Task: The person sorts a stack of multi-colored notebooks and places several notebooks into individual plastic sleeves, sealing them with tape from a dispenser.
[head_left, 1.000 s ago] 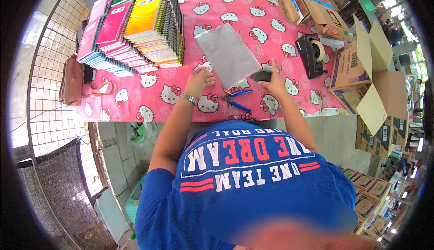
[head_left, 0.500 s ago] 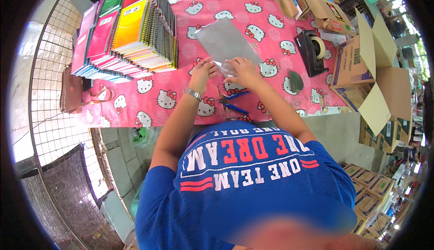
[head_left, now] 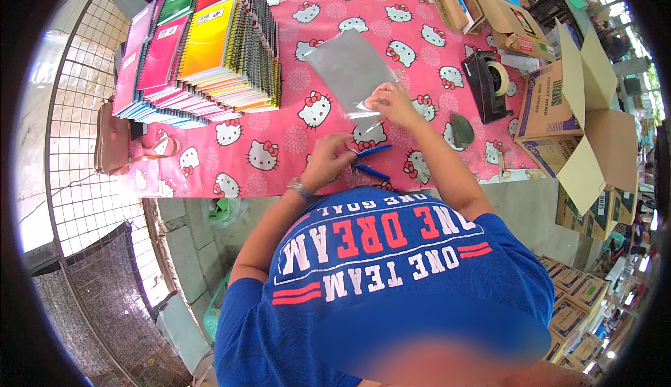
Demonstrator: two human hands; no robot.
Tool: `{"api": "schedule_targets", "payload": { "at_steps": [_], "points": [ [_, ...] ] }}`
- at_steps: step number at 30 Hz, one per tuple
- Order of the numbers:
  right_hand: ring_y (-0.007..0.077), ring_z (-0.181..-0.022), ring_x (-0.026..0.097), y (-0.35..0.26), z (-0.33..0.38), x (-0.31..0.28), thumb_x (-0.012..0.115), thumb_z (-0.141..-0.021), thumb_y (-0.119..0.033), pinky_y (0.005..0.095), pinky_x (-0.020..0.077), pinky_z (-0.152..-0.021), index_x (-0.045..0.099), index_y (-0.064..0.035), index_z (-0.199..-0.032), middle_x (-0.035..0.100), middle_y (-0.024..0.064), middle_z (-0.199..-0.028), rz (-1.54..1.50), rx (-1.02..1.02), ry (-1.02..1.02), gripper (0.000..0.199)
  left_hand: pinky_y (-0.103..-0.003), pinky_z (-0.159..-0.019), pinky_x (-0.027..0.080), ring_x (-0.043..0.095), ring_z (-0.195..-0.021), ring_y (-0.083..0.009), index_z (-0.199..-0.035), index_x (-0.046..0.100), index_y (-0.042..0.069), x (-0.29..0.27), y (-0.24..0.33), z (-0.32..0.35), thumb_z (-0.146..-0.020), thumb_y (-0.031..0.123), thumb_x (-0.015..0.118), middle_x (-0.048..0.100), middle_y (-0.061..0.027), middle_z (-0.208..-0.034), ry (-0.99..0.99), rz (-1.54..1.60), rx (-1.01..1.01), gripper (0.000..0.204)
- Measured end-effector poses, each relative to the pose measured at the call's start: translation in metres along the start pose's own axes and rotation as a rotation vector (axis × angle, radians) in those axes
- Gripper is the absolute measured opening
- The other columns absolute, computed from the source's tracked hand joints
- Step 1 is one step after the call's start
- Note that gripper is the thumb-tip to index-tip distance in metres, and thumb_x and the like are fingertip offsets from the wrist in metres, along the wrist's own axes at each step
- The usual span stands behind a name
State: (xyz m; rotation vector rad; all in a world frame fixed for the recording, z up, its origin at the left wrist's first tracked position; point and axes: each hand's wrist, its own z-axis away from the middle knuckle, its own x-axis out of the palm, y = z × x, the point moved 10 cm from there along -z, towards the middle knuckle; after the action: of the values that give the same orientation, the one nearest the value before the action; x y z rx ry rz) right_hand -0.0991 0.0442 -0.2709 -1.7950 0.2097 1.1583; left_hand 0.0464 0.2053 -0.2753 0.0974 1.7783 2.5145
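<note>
Left of black tape dispenser (head_left: 481, 85): flat, clear-grey plastic film (head_left: 347, 65), near edge pinched in right hand (head_left: 393, 105), likely controlling limpness. Farther left, left hand (head_left: 327, 161) adjoins blue-handled tool (head_left: 372, 172); grip: cannot tell.

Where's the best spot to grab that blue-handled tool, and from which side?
Probably by its blue handles, coming from the right. They point that way and spread apart, leaving each one exposed, while the left hand covers the tool's other end.
</note>
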Motion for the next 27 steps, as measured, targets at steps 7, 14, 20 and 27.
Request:
{"api": "schedule_targets", "payload": {
  "at_steps": [7, 14, 20, 27],
  "points": [
    [0.0261, -0.1, 0.052, -0.079, 0.018, -0.014, 0.069, -0.078, -0.034, 0.0419, 0.0389, -0.09, 0.07, -0.0163, -0.098, 0.059, 0.003, -0.103, 0.274, -0.367, 0.002, 0.027, -0.043, -0.097, 0.035, 0.045, -0.116, -0.0279, -0.104, 0.062, 0.017, 0.052, 0.029, 0.02, -0.073, 0.024, 0.068, 0.055, -0.0045, -0.116, -0.134, -1.11, 0.53, 0.033],
    [0.0278, -0.097, 0.053, -0.037, 0.008, -0.002, 0.067, -0.08, -0.031, 0.0401, 0.0407, -0.086, 0.07, -0.0132, -0.091, 0.061, 0.0041, -0.097, -0.01, -0.208, 0.071, 0.021, -0.04, -0.087, 0.04, 0.051, -0.1, -0.0273, -0.09, 0.063, 0.015, 0.002, 0.025, 0.038, -0.068, 0.02, 0.068, 0.055, -0.0062, -0.098, 0.018, -1.145, 0.435, 0.023],
    [0.0162, -0.084, 0.059, 0.015, -0.002, 0.009, 0.061, -0.089, -0.028, 0.033, 0.0443, -0.079, 0.07, -0.0056, -0.091, 0.066, 0.0057, -0.09, -0.548, 0.305, -0.04, 0.024, -0.043, -0.087, 0.041, 0.051, -0.099, -0.0296, -0.089, 0.062, 0.013, -0.085, 0.008, 0.069, -0.067, 0.019, 0.068, 0.055, -0.0068, -0.1, 0.255, -1.091, 0.254, 0.024],
    [0.0111, -0.08, 0.055, 0.021, -0.014, -0.009, 0.064, -0.088, -0.028, 0.0296, 0.0454, -0.072, 0.065, -0.0043, -0.097, 0.062, 0.0013, -0.082, -0.7, 0.395, -0.111, 0.025, -0.044, -0.089, 0.041, 0.051, -0.103, -0.0306, -0.092, 0.063, 0.011, -0.134, 0.022, 0.092, -0.069, 0.017, 0.067, 0.056, -0.0084, -0.109, 0.485, -1.07, 0.168, 0.024]
  ]
}}
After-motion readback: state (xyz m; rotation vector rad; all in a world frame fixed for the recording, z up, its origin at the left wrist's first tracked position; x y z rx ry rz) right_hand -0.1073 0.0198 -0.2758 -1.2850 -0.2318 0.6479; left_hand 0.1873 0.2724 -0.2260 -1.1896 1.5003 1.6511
